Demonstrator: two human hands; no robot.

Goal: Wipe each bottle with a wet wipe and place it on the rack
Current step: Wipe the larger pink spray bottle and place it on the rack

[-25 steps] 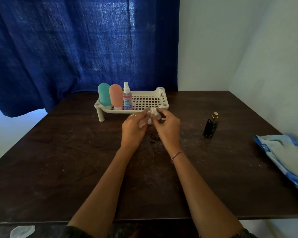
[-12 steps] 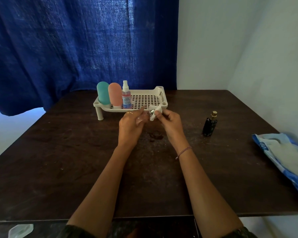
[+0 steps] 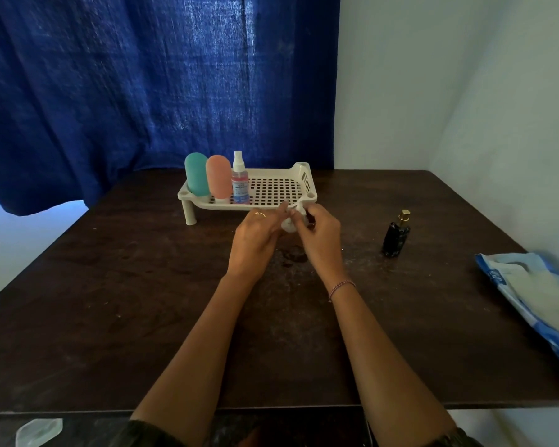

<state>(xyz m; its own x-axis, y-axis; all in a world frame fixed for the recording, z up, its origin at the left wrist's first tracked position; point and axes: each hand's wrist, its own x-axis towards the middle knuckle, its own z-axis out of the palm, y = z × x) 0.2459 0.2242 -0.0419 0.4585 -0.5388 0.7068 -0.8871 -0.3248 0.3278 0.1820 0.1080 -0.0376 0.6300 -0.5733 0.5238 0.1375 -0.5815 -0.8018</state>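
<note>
- Here our left hand (image 3: 255,241) grips a small pale bottle (image 3: 287,226), mostly hidden, just in front of the white rack (image 3: 305,177). Our right hand (image 3: 321,240) pinches the wet wipe (image 3: 299,209) against it.
- We should turn the bottle inside the wipe, reaching cap and base, and grip firmly, since wet plastic probably slips.
- A teal bottle (image 3: 196,174), a coral bottle (image 3: 218,177) and a spray bottle (image 3: 240,185) stand at the rack's left end.
- A black perfume bottle (image 3: 396,237) waits well to the right.
- The dark table (image 3: 126,285) bears a wipe pack (image 3: 530,291) at its right edge, with a blue curtain (image 3: 142,75) behind.

Left hand (image 3: 252,241) and right hand (image 3: 321,237) pinch a wipe (image 3: 288,225) near the rack (image 3: 306,179).
</note>
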